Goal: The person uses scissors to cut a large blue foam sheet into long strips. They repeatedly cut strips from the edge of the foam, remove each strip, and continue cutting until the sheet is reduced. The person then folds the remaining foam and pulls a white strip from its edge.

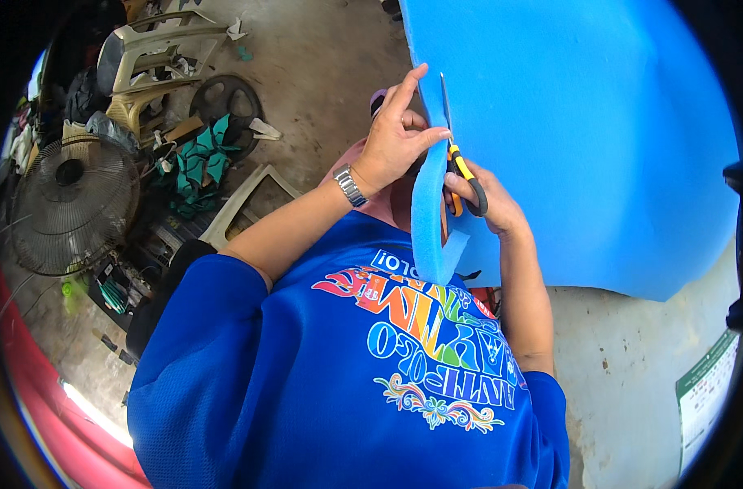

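A large blue foam sheet (567, 130) spreads from the upper middle to the right. From its left edge a narrow foam strip (427, 224), partly cut free, hangs down and curls in front of my blue shirt. My left hand (388, 143) grips the strip near its upper part, index finger stretched up along it and thumb across it. In my right hand (495, 200) are scissors (462, 165) with yellow and black handles. Their blades point away from me, up along the line between strip and sheet. The fingers behind the handles are partly hidden.
At the left stand a round fan (74, 204) and a beige plastic chair (155, 53). Green scraps (200, 167) and a dark wheel-shaped base (226, 106) lie on the floor. A pale surface (624, 350) shows below the sheet, with a printed paper (705, 391) at its right.
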Action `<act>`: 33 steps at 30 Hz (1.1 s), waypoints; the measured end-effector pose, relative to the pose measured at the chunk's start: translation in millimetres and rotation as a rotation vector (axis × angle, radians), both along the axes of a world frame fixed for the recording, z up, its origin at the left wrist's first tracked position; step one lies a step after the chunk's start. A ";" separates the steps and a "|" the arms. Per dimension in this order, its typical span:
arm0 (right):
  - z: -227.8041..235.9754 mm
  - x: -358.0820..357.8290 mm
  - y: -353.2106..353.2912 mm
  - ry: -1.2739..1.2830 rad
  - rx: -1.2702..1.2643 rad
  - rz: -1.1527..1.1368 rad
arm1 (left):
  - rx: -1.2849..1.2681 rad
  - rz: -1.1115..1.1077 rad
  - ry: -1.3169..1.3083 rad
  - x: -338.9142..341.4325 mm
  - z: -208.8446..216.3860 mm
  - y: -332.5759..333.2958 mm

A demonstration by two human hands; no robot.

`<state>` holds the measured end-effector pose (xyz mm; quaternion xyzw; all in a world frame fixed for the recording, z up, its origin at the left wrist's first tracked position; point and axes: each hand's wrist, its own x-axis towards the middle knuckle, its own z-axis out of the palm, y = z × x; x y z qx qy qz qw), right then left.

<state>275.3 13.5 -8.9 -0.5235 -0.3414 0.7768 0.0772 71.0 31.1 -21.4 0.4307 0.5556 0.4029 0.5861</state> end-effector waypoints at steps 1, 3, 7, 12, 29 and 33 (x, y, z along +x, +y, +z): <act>-0.9 -1.6 4.9 0.003 -0.042 0.006 | -0.003 0.006 -0.014 -0.4 -0.7 1.5; -0.8 -3.1 8.5 0.023 -0.114 0.003 | -0.053 0.022 -0.008 -1.0 -2.8 6.6; 0.0 -5.5 1.5 -0.002 -0.069 -0.046 | 0.021 0.113 -0.055 -6.4 -9.0 29.8; -6.8 -5.0 -3.9 0.033 -0.025 -0.083 | 0.113 -0.013 0.105 -17.1 -4.1 41.2; -11.0 -19.3 23.3 0.037 0.030 -0.116 | 0.107 0.015 0.072 -29.3 -8.4 70.8; -13.1 -19.2 40.3 0.069 0.122 -0.065 | 0.037 -0.012 -0.056 -24.7 -6.1 63.6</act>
